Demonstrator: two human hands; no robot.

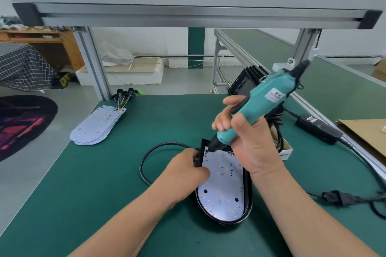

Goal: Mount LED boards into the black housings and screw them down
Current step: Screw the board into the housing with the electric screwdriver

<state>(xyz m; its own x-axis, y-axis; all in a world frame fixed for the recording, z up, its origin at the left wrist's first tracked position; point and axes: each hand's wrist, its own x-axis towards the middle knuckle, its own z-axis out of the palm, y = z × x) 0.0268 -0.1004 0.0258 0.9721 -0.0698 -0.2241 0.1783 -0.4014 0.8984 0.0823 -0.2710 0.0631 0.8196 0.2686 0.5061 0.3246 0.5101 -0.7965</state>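
The right hand [246, 146] is gripping the electric screwdriver [261, 106] at the seated LED board [221, 190]'s corner hole, the left hand [186, 171] is clasping the black housing [248, 200], and spare boards [98, 125] are waiting.

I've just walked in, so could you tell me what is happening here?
A person is screwing an LED board into a black housing. The right hand holds a teal electric screwdriver with its tip at the board's far left corner; the left hand grips the housing's left edge. More boards lie stacked at the far left.
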